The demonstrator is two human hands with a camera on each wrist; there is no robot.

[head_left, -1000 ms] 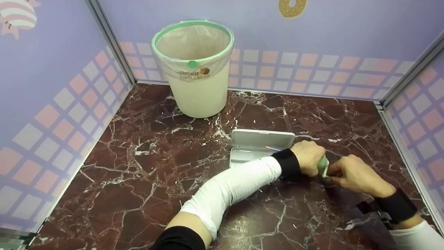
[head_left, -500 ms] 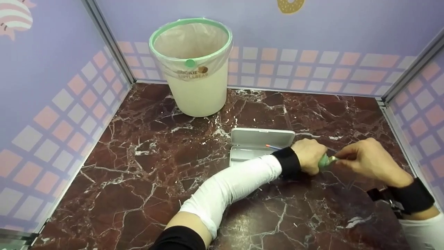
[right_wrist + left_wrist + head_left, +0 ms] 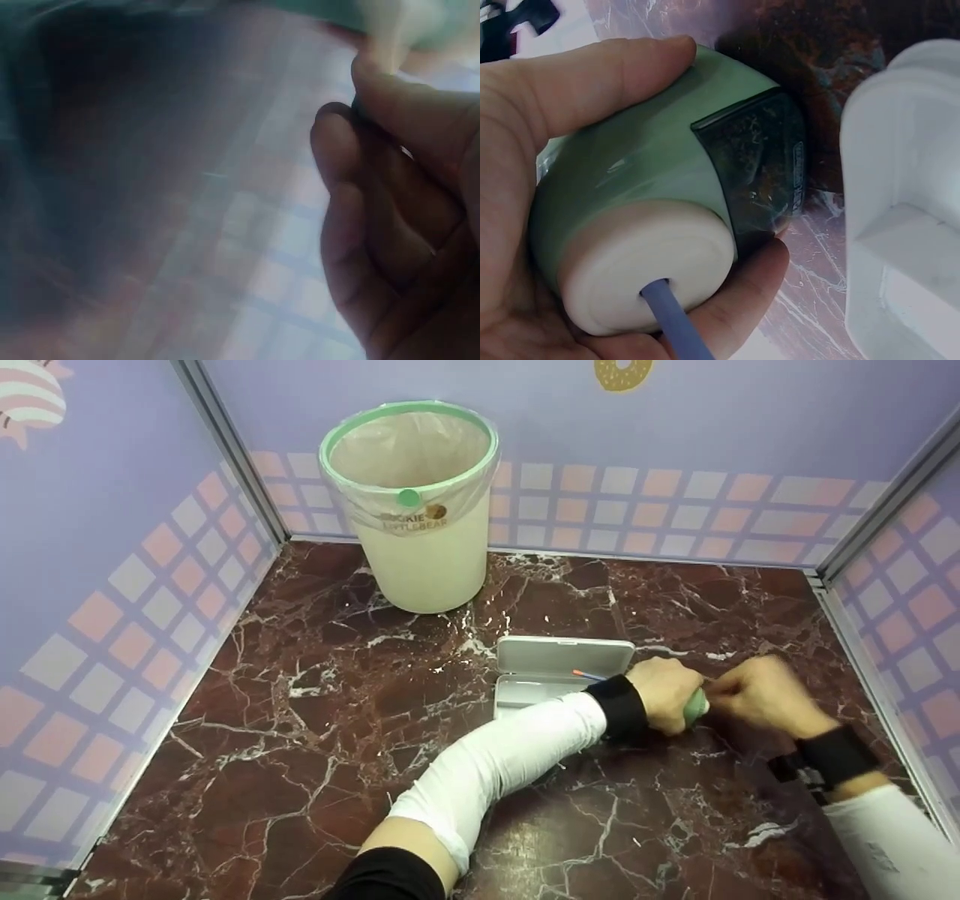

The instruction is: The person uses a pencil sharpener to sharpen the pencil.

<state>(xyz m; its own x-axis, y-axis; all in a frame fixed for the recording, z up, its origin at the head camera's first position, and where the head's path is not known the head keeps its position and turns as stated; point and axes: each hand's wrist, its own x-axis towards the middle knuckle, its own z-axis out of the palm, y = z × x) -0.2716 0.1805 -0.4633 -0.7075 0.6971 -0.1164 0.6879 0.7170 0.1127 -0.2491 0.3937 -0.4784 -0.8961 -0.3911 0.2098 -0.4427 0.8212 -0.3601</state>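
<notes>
My left hand grips a green pencil sharpener, thumb on one side and fingers under the other. Into the hole of its cream end goes a bluish-purple pencil. A dark see-through shavings drawer forms one side. At the sharpener's opposite end, my right hand pinches the knob of the crank handle between thumb and forefinger. The pale crank handle is blurred in the right wrist view, and the knob is mostly hidden by the fingertips.
An open white pencil case lies beside the left wrist, with an orange-tipped blue pencil in it. Behind stands a lined waste bin. Small white scraps dot the marbled tabletop. Patterned panels enclose the back and sides.
My right hand swings round with the crank, rising and moving right, then coming back left toward the sharpener. The left hand keeps its hold almost in place.
</notes>
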